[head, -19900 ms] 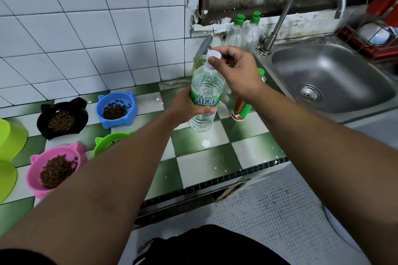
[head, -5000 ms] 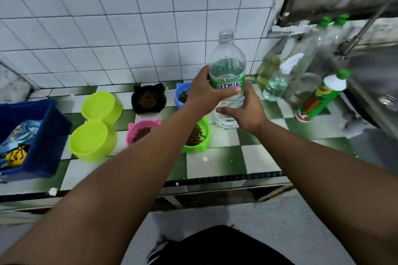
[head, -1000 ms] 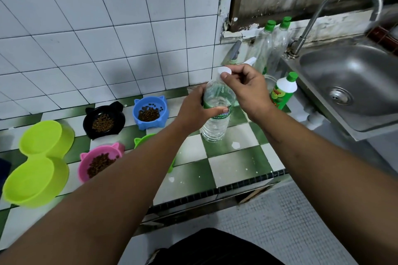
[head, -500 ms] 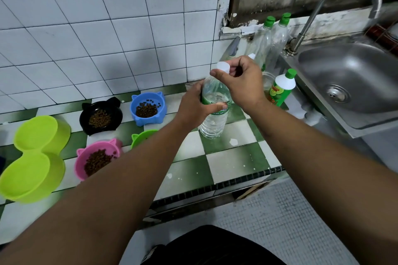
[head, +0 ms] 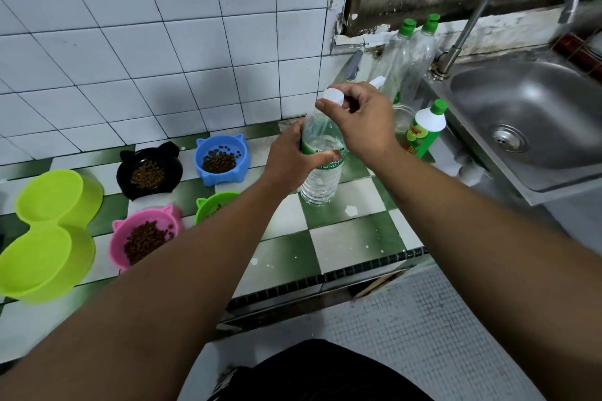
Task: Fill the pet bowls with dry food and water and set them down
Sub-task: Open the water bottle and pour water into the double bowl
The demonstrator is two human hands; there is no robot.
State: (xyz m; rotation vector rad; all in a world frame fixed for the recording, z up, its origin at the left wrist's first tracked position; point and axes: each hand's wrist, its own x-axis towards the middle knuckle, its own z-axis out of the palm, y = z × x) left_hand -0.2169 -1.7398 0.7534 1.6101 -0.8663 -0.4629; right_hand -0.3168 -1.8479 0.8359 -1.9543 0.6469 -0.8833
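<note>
Left hand (head: 290,161) is wrapped around the water bottle (head: 321,169) standing on the checkered counter (head: 351,238), right hand (head: 365,122) pinches its white cap (head: 333,97). Kibble sits in the black bowl (head: 148,172), blue bowl (head: 221,158) and pink bowl (head: 143,238) just left.

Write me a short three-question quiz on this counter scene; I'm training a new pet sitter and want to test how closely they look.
1. True or false: the left hand grips the water bottle around its label while the bottle stands upright on the tiled counter.
2. What are the right hand fingertips pinching?
A. the sink tap
B. the bottle's white cap
C. a bowl rim
3. Which small bowl is partly hidden behind the left forearm: black bowl, blue bowl, pink bowl or green bowl?

Key: 1 true; 2 B; 3 green bowl.
</note>
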